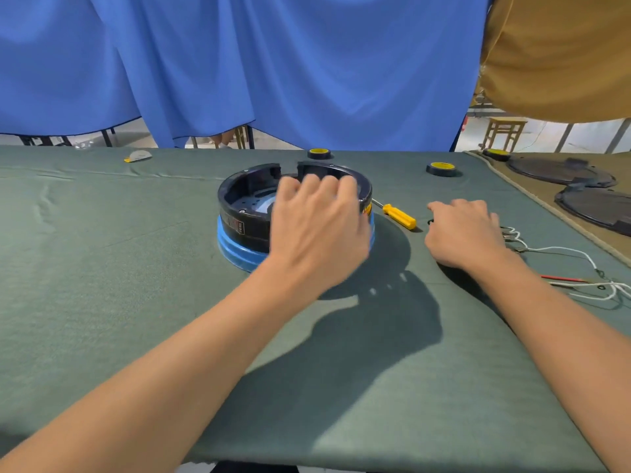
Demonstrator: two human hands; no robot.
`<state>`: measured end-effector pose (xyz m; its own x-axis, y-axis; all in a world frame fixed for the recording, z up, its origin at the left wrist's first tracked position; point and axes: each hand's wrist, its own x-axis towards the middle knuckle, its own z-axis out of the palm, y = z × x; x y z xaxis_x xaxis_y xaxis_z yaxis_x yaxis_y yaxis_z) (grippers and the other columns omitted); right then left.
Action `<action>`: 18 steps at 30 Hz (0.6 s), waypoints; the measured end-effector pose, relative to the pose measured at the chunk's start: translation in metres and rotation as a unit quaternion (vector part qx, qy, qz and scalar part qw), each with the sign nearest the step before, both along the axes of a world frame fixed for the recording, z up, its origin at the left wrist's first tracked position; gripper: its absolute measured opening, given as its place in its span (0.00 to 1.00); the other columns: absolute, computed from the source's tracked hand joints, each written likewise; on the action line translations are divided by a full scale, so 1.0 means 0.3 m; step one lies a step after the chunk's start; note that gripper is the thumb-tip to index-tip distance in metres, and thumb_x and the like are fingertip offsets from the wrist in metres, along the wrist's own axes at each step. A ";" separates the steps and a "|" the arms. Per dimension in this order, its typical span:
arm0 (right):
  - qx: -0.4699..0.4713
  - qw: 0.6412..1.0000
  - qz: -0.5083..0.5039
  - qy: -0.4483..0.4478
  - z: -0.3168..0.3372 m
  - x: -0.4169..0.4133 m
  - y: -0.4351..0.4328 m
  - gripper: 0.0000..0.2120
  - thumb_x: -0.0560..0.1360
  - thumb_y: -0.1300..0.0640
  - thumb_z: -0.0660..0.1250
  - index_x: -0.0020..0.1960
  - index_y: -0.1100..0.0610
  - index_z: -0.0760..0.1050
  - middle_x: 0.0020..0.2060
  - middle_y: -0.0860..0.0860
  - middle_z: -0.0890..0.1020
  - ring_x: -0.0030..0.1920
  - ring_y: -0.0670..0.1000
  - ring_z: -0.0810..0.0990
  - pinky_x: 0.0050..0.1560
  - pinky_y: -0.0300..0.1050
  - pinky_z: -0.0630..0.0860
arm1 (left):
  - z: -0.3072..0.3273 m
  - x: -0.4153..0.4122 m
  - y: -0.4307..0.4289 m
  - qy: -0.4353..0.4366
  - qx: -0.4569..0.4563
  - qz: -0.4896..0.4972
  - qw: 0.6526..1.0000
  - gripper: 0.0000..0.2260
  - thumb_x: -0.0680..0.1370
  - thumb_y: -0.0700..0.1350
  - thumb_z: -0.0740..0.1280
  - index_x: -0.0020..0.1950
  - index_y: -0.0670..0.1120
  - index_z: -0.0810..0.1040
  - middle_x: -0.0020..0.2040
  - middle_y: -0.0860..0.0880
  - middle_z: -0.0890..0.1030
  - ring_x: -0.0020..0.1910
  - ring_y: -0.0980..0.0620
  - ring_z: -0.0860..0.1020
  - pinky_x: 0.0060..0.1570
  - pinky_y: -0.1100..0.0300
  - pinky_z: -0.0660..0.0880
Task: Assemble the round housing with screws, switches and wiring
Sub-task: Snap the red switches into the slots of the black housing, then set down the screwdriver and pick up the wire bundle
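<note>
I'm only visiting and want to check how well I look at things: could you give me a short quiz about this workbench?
1. True or false: the yellow-handled screwdriver lies between the round housing and the right hand.
2. The left hand reaches over: A) a tape roll, B) the round housing, C) a stool.
3. Fill in: the housing stands on a ____ base.

Key: 1 true; 2 B; 3 blue.
</note>
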<state>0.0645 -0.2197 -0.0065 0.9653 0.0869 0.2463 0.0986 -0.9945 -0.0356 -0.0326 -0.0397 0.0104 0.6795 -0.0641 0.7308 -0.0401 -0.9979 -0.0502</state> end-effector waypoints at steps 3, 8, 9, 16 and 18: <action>-0.016 1.000 0.003 0.011 -0.008 -0.002 0.000 0.17 0.78 0.58 0.58 0.66 0.53 0.70 0.62 0.57 0.75 0.63 0.62 0.70 0.59 0.56 0.66 | -0.025 0.048 -0.102 0.053 -0.033 0.055 0.997 0.11 0.76 0.52 0.61 0.45 0.46 0.64 0.42 0.48 0.73 0.44 0.44 0.72 0.44 0.51 0.56; 0.036 0.998 0.027 -0.043 0.000 0.000 -0.005 0.18 0.77 0.59 0.65 0.67 0.50 0.72 0.58 0.54 0.80 0.61 0.59 0.75 0.58 0.54 0.68 | -0.062 0.099 -0.114 0.022 -0.042 0.083 0.995 0.12 0.80 0.54 0.57 0.42 0.47 0.66 0.40 0.47 0.79 0.39 0.46 0.69 0.48 0.49 0.61; 0.059 0.996 0.030 -0.052 0.006 0.000 -0.004 0.18 0.78 0.58 0.65 0.67 0.50 0.72 0.58 0.55 0.80 0.61 0.59 0.75 0.59 0.55 0.68 | -0.064 0.094 -0.099 0.008 -0.043 0.067 0.997 0.14 0.80 0.56 0.57 0.40 0.48 0.66 0.39 0.48 0.80 0.38 0.46 0.72 0.48 0.50 0.62; 0.267 0.960 0.072 -0.042 0.021 -0.027 0.027 0.12 0.76 0.55 0.67 0.59 0.51 0.79 0.49 0.52 0.84 0.56 0.58 0.77 0.57 0.52 0.73 | -0.066 0.035 0.067 -0.037 -0.034 -0.021 0.998 0.21 0.81 0.57 0.55 0.36 0.48 0.75 0.31 0.52 0.80 0.31 0.49 0.76 0.49 0.55 0.60; 0.334 0.938 0.084 -0.041 0.030 -0.045 0.040 0.08 0.75 0.56 0.68 0.53 0.52 0.81 0.44 0.51 0.83 0.53 0.56 0.79 0.56 0.52 0.76 | -0.063 0.019 0.117 -0.036 -0.057 -0.066 0.996 0.20 0.81 0.56 0.56 0.37 0.48 0.78 0.30 0.52 0.80 0.29 0.48 0.72 0.48 0.57 0.62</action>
